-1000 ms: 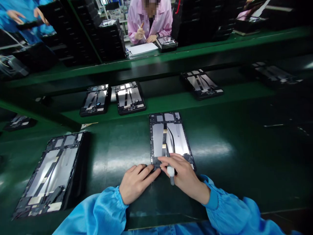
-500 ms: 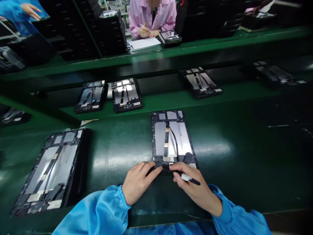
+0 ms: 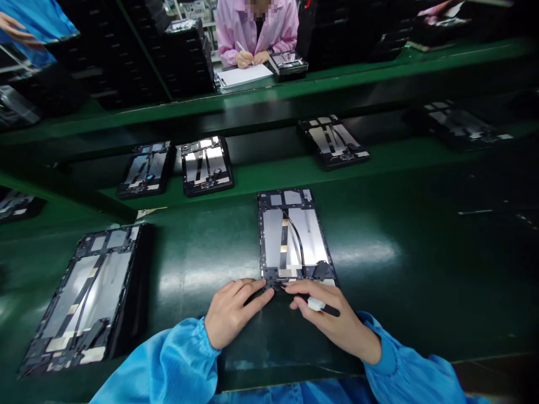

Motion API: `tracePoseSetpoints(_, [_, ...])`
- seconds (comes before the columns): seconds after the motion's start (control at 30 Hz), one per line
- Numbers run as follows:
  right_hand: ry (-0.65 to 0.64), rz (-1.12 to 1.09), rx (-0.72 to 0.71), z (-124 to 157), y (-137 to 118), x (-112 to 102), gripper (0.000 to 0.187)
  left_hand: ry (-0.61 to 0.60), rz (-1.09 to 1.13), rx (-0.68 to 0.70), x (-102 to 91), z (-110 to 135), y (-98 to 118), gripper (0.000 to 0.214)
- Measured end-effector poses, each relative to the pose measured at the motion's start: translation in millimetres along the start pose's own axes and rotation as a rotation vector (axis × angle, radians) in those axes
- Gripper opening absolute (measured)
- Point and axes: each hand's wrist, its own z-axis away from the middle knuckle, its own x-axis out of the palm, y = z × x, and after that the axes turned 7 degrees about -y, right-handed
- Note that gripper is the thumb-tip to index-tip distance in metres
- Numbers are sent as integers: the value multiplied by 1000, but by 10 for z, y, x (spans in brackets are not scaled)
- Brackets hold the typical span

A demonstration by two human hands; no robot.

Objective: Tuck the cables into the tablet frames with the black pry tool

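Note:
An opened tablet [image 3: 314, 241] lies on the green bench before me, showing silver metal plates, a dark flat cable and a thin black wire. My left hand [image 3: 236, 311] rests at its lower left corner, thumb and index fingertips apart and touching the bottom edge. In my right hand [image 3: 328, 317] is a slim black-and-white pen-shaped tool [image 3: 316, 303], gripped like a pen. Its dark tip points at the tablet's bottom edge, between the two hands. The fingers partly hide that edge, so I cannot tell what the tip touches.
At left, another opened tablet [image 3: 90, 292] lies on a dark stack. Further tablets [image 3: 206, 163] stand along the green shelf [image 3: 261, 178] behind. A green post [image 3: 84, 196] slants at left. Across the bench a person in pink [image 3: 256, 33] writes on paper; a blue sleeve shows top left.
The view has shifted slightly. Both hands stay at the tablet's bottom edge, with the tool tip a little further left, nearer my left thumb. The person opposite has lowered the pen to the paper.

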Motion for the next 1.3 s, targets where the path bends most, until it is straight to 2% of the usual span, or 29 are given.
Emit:
tracePoseSetpoints(0.17, [-74, 33, -13, -67, -85, -32, 18, 4, 8, 1, 9, -32, -41, 28])
tracePoseSetpoints(0.27, [-97, -40, 66, -52, -79, -49, 17, -5, 4, -9, -18, -23, -26, 28])
tracePoseSetpoints(0.37, [-65, -154, 229, 49, -14, -94, 17, -26, 14, -8, -43, 5, 138, 30])
tracePoseSetpoints(0.43, [-51, -187, 314, 161, 42, -145, 18, -46, 63, 78, -32, 5, 319, 30])
tracePoseSetpoints(0.53, [-110, -110, 370, 329, 91, -226, 19, -80, 106, 232, 29, -37, 558, 28])
tracePoseSetpoints(0.6, [-152, 3, 365, 401, 90, -269, 17, -121, 76, 249, 75, -69, 632, 28])
tracePoseSetpoints(0.73, [-177, 169, 300, 442, 49, -313, 15, -167, 27, 270, 131, -88, 645, 28])
tracePoseSetpoints(1.0, [-211, 210, 203, 411, 60, -254, 17, -160, 81, 254, 172, -105, 689, 26])
tracePoseSetpoints(1.13, [-175, 82, 254, 430, 90, -264, 19, -159, 93, 242, 180, -108, 697, 26])
tracePoseSetpoints(1.23, [-73, -153, 285, 349, 42, -328, 26, -148, 111, 232, 155, -107, 688, 25])
tracePoseSetpoints(1.3, [7, -264, 283, 196, -23, -366, 30, -126, 122, 218, 104, -112, 630, 26])
